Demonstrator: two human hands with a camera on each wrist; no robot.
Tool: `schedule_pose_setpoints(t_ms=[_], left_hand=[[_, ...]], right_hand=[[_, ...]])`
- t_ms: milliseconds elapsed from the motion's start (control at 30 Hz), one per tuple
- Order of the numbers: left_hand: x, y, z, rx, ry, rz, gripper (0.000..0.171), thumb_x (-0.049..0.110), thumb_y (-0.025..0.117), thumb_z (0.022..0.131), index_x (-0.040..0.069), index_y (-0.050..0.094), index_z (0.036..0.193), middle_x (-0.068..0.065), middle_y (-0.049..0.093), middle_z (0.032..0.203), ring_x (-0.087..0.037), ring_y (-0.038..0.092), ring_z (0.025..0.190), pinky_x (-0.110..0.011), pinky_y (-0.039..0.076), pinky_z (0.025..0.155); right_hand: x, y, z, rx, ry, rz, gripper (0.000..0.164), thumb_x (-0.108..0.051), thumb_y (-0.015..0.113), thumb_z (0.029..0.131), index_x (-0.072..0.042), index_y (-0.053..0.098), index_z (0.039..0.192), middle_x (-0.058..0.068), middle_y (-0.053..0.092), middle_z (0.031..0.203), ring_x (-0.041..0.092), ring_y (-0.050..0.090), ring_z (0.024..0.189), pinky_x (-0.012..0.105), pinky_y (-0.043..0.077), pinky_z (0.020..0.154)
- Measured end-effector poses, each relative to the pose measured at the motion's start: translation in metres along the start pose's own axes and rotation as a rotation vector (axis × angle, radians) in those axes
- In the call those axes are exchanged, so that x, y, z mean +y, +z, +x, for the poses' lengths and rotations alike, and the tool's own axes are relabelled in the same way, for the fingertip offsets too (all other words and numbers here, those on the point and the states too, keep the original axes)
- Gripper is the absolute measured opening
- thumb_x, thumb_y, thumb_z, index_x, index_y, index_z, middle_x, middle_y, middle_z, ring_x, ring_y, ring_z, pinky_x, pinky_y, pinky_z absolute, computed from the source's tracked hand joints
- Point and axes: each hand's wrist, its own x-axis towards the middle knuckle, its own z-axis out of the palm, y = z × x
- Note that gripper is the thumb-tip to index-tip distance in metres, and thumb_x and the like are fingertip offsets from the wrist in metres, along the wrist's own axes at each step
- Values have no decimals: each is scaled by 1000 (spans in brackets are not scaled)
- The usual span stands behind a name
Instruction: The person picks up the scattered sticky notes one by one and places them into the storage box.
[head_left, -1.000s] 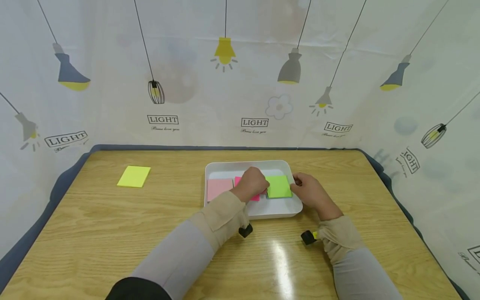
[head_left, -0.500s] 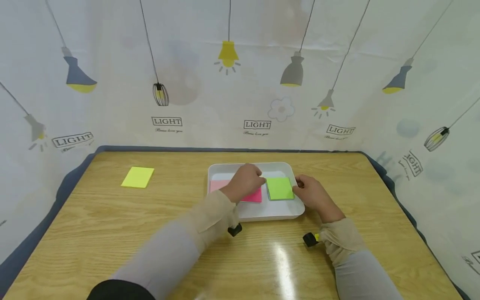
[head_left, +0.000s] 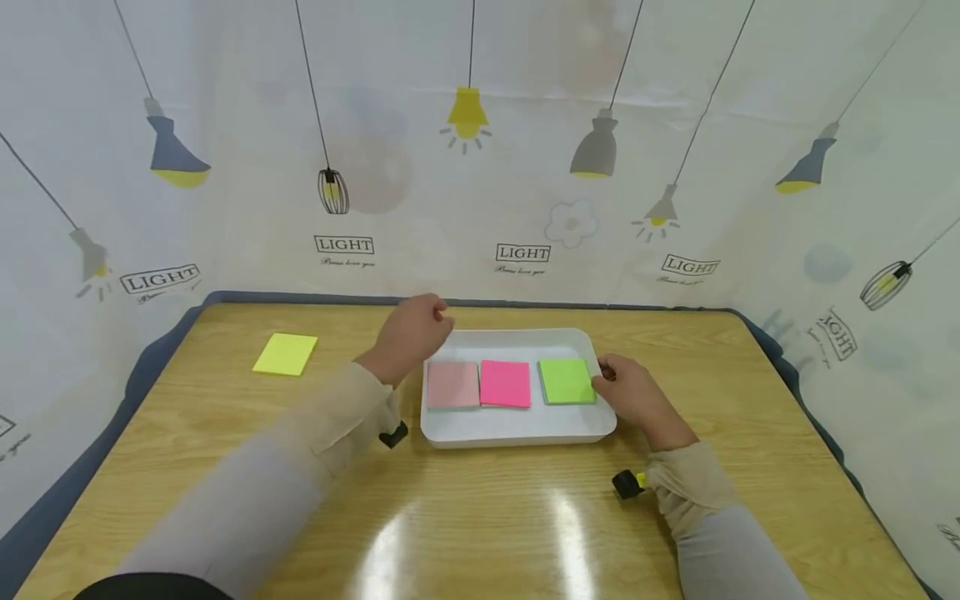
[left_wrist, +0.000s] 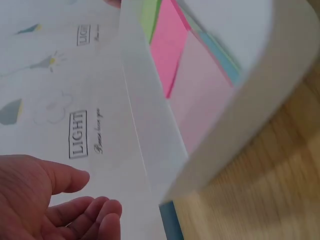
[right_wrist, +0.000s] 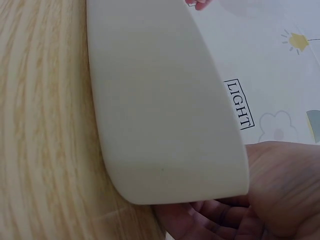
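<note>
A white tray (head_left: pixel 517 429) on the table holds a pale pink sticky note pad (head_left: pixel 453 386), a bright pink sticky note pad (head_left: pixel 505 384) and a green sticky note pad (head_left: pixel 567 382) in a row. My right hand (head_left: pixel 636 396) grips the tray's right end, its fingers curled against the outer wall (right_wrist: pixel 165 125) in the right wrist view. My left hand (head_left: pixel 412 333) hovers off the tray's far left corner with fingers loosely bent. Nothing lies between its thumb and fingertips in the left wrist view. A yellow sticky note pad (head_left: pixel 285 354) lies left of that hand.
The wooden table (head_left: pixel 480 508) ends at the back against a pale curtain (head_left: pixel 420 250) printed with hanging lamps. Dark blue edging (head_left: pixel 142 367) runs along the table's sides and back. A small black camera (head_left: pixel 628 484) sits at each wrist.
My left hand has moved left and back, from beside the green pad out past the tray's left end, uncovering both pink pads. The right hand stays at the tray's right end.
</note>
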Motion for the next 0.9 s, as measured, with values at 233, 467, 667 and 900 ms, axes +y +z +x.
schedule_pose_setpoints(t_ms=[233,467,667,900], left_hand=[[-56,-29,-3,55,-79,82,45,28,47,91,-1,51,126,-16,57,115,-26,52,92,-48,48,81],[-111,-57,-15,87,-113,155,48,24,46,92,-8,47,127,-28,48,127,-40,44,114,-57,42,92],[-147,-76,-25,22,-140,223,49,21,42,92,-10,43,130,-32,44,131,-45,41,116,-61,40,94],[-179,-87,-29,-103,-68,299,55,4,39,76,-14,41,128,-36,41,132,-49,32,122,-63,33,99]], right_hand=[[1,0,-1,9,-11,10,41,-21,46,94,-1,47,129,16,55,117,27,48,101,48,46,89],[2,0,0,18,-4,15,40,-20,46,94,-1,47,129,15,55,115,26,48,99,46,46,87],[1,-1,0,19,-5,19,39,-20,46,94,-1,48,128,15,55,113,26,47,98,45,46,85],[1,0,-1,21,3,17,36,-20,46,94,-2,50,125,14,55,111,26,47,96,44,45,83]])
